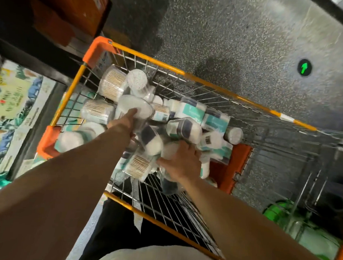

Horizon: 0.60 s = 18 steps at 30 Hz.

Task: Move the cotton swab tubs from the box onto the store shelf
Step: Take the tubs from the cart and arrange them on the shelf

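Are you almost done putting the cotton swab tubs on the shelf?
Not nearly. None can be seen shelved yet. The left hand seems to grip a white-topped tub, and the right hand rests on the pile of tubs, though its grip is unclear. The wire cart is full of them, so most of the job is left.

Both bare forearms [76, 165] stretch forward and down, the left hand [123, 123] reaching farther with thumb pointing ahead and fingers hidden beneath, the right hand [182, 161] palm-down with fingers spread

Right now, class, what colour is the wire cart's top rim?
The rim is orange; head view.
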Tool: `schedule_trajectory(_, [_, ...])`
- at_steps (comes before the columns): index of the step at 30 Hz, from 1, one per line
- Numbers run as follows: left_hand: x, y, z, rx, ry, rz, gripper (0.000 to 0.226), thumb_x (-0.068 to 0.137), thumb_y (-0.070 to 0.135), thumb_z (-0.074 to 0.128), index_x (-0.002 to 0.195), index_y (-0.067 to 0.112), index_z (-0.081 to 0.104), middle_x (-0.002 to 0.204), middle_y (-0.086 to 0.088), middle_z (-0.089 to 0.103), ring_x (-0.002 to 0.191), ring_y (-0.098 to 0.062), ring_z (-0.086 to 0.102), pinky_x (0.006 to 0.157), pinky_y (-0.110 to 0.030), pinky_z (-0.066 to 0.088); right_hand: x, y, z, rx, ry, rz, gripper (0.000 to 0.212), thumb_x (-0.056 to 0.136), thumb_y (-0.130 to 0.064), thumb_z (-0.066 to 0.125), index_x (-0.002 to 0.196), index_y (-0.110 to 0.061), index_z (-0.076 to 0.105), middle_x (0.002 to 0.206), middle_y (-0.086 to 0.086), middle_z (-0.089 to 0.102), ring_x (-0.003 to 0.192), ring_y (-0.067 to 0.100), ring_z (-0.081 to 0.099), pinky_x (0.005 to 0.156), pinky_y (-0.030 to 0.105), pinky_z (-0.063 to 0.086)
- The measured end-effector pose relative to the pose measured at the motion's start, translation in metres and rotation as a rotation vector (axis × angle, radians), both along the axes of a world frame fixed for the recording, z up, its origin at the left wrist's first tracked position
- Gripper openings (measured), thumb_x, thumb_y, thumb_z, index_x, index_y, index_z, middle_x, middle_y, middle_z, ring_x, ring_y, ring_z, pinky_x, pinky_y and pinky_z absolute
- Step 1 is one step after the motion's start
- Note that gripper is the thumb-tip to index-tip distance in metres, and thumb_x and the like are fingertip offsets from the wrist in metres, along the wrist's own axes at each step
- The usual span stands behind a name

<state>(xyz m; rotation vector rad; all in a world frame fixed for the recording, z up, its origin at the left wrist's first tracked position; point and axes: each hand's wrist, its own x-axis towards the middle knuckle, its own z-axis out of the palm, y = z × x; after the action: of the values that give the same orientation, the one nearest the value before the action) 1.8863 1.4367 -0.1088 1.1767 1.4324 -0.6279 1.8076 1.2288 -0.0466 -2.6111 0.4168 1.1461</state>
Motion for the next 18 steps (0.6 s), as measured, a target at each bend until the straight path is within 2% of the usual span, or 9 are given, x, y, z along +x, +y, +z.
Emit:
schedule_trajectory(2, [0.002,-0.003,0.036,-0.048,-0.029,-0.039,0.069,0.058,0.062,0.086,0.102,0.015,0.064,0.097,-0.004,0.070,0.082,-0.023,0.066,0.088,-0.040,0.055,0.002,-0.002,0.008,0.007,0.018,-0.054,0.105,0.065,-0.081,0.065,0.145,-0.022,0.033,0.145,0.010,0.040,0.133,0.033,0.039,0.104,0.049,0.042])
schedule_trajectory(3, [0.001,-0.003,0.047,-0.049,-0.066,-0.061,0.057,0.071,0.056,0.081,0.105,0.013,0.063,0.101,-0.003,0.066,0.081,-0.022,0.063,0.085,-0.036,0.054,0.002,-0.001,0.015,0.014,0.014,-0.080,0.108,0.065,-0.083,0.062,0.149,-0.025,0.029,0.149,0.011,0.037,0.136,0.035,0.037,0.107,0.050,0.041])
schedule_trajectory(5, [0.001,-0.004,0.067,-0.076,-0.130,-0.109,0.048,0.083,0.048,0.073,0.117,0.015,0.060,0.107,-0.004,0.059,0.076,-0.020,0.057,0.074,-0.033,0.052,0.004,0.003,0.027,0.024,-0.026,-0.106,0.110,0.068,-0.086,0.058,0.153,-0.026,0.025,0.154,0.014,0.033,0.138,0.037,0.035,0.110,0.051,0.039])
schedule_trajectory(8, [-0.005,0.009,0.107,-0.148,-0.138,-0.113,0.041,0.084,0.055,0.068,0.092,0.016,0.059,0.082,-0.002,0.059,0.062,-0.018,0.054,0.054,-0.026,0.044,0.011,0.018,0.060,-0.004,-0.088,-0.063,0.106,0.069,-0.086,0.056,0.149,-0.022,0.030,0.144,0.013,0.041,0.125,0.037,0.045,0.098,0.046,0.049])
schedule_trajectory(10, [-0.013,0.024,0.144,-0.170,-0.209,-0.145,0.046,0.083,0.061,0.063,0.088,0.015,0.060,0.068,-0.002,0.059,0.054,-0.019,0.057,0.050,-0.022,0.044,0.014,0.035,0.090,0.025,-0.159,-0.065,0.105,0.066,-0.086,0.057,0.147,-0.023,0.036,0.141,0.012,0.042,0.123,0.036,0.047,0.095,0.045,0.051])
schedule_trajectory(11, [-0.018,0.034,0.160,-0.181,-0.250,-0.154,0.047,0.082,0.062,0.062,0.090,0.016,0.061,0.066,-0.002,0.060,0.052,-0.019,0.058,0.050,-0.022,0.045,0.014,0.046,0.104,0.049,-0.201,-0.071,0.105,0.063,-0.086,0.057,0.145,-0.024,0.039,0.139,0.012,0.044,0.123,0.036,0.048,0.095,0.045,0.051])
schedule_trajectory(14, [-0.037,0.067,0.204,-0.145,-0.341,-0.144,0.051,0.075,0.068,0.065,0.094,0.020,0.062,0.083,-0.005,0.061,0.066,-0.021,0.059,0.062,-0.031,0.050,0.013,0.076,0.146,0.087,-0.281,-0.018,0.104,0.065,-0.088,0.053,0.146,-0.023,0.042,0.139,0.013,0.049,0.127,0.039,0.047,0.102,0.046,0.045])
schedule_trajectory(17, [-0.062,0.096,0.264,-0.102,-0.463,-0.147,0.062,0.071,0.070,0.066,0.104,0.017,0.065,0.080,-0.006,0.064,0.065,-0.022,0.061,0.062,-0.029,0.051,0.008,0.108,0.190,0.180,-0.402,-0.045,0.109,0.066,-0.082,0.063,0.153,-0.026,0.030,0.148,0.012,0.043,0.136,0.039,0.041,0.109,0.046,0.039])
schedule_trajectory(18, [-0.066,0.101,0.279,-0.107,-0.501,-0.151,0.059,0.078,0.067,0.063,0.105,0.015,0.066,0.074,-0.004,0.068,0.061,-0.021,0.064,0.058,-0.026,0.052,0.007,0.118,0.203,0.204,-0.433,-0.051,0.110,0.067,-0.080,0.066,0.154,-0.026,0.028,0.148,0.011,0.043,0.137,0.039,0.039,0.110,0.045,0.037])
